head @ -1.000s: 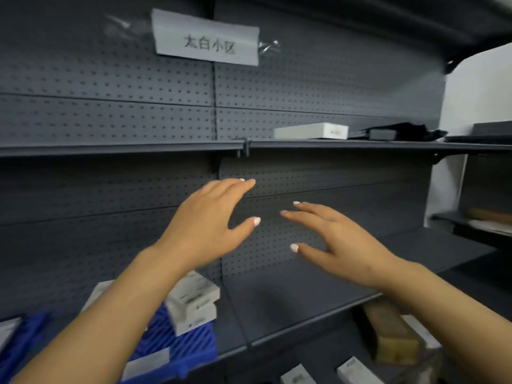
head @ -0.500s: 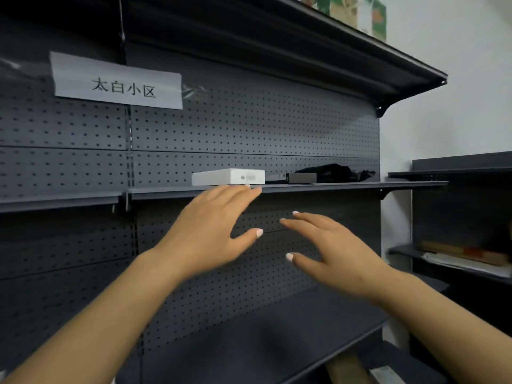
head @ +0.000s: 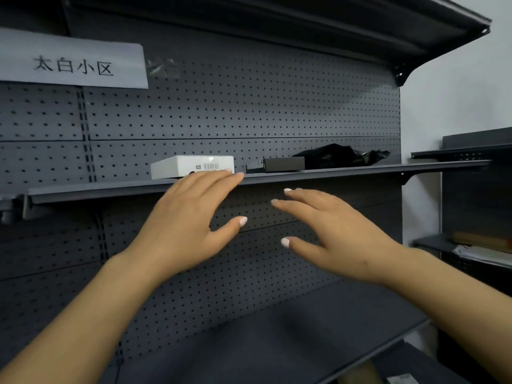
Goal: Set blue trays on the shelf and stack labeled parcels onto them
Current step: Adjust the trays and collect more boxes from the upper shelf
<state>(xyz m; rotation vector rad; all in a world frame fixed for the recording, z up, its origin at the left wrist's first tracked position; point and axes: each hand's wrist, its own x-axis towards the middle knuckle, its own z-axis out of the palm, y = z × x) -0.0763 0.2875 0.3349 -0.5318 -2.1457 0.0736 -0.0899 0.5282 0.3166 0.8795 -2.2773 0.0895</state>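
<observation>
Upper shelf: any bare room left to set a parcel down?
Bare on the upper shelf left of the white box. Crowded from there right: dark box, then black bag. The lower shelf under both hands is bare.

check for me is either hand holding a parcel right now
No, the left hand and right hand are both raised with straight fingers and hold nothing; the white parcel lies on the shelf.

Grey pegboard shelving (head: pixel 249 112), white wall (head: pixel 448 101)
</observation>
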